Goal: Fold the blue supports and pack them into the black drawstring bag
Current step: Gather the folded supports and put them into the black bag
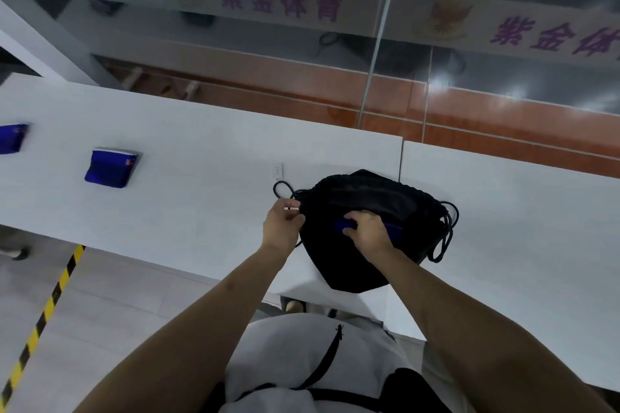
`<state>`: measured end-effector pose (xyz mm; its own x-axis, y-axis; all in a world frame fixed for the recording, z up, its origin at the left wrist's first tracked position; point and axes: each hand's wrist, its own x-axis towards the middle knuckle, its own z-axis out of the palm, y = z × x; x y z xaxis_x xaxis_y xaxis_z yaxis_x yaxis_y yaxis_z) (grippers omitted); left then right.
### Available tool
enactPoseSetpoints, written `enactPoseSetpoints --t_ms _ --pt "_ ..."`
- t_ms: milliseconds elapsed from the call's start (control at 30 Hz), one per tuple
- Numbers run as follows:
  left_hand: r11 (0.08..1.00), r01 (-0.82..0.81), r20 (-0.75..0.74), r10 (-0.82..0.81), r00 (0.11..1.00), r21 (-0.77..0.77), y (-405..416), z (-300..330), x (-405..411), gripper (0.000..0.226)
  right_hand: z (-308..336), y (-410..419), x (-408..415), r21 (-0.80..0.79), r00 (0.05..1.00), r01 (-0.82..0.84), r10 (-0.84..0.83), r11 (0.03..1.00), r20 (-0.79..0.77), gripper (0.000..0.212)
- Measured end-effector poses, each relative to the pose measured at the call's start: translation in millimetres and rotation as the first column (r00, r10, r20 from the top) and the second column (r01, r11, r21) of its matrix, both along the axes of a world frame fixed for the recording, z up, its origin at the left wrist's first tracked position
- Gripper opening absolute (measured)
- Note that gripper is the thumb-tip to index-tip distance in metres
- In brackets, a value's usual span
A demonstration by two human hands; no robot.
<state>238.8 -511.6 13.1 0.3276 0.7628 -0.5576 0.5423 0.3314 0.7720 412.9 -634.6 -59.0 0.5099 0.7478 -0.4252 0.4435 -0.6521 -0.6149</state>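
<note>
The black drawstring bag (339, 265) lies on the white table (201, 151), its mouth open towards the far side. My left hand (281, 224) pinches the bag's left rim beside a looped cord (281, 189). My right hand (365, 228) grips a folded blue support (342, 224) at the bag's mouth; my fingers hide most of the support. A second folded blue support (110, 168) lies on the table far to the left. A third blue support (12, 138) shows at the left edge of the view.
More black cord (444, 234) hangs in loops off the bag's right side. A seam (401, 157) splits the table into two tops just behind the bag. A yellow-and-black floor stripe (47, 308) runs at the lower left. A glass partition stands behind the table.
</note>
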Motion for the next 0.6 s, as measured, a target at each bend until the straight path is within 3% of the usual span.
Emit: enactPoseSetpoints --t_ms 133,333,600 --pt "1.0 -0.011 -0.009 0.011 1.0 0.02 -3.7 2.9 -1.2 0.023 4.2 0.4 -0.7 0.006 0.999 -0.01 0.01 1.0 0.049 0.043" --pt "0.988 0.045 -0.075 -0.034 0.997 0.149 -14.0 18.6 2.6 0.028 31.7 -10.5 -5.3 0.155 0.992 -0.018 -0.001 0.988 0.123 0.033" --pt "0.889 0.23 -0.228 -0.147 0.962 0.396 -19.2 30.5 -19.1 0.031 82.9 -6.1 -25.3 0.323 0.918 -0.176 0.037 0.93 0.394 0.026"
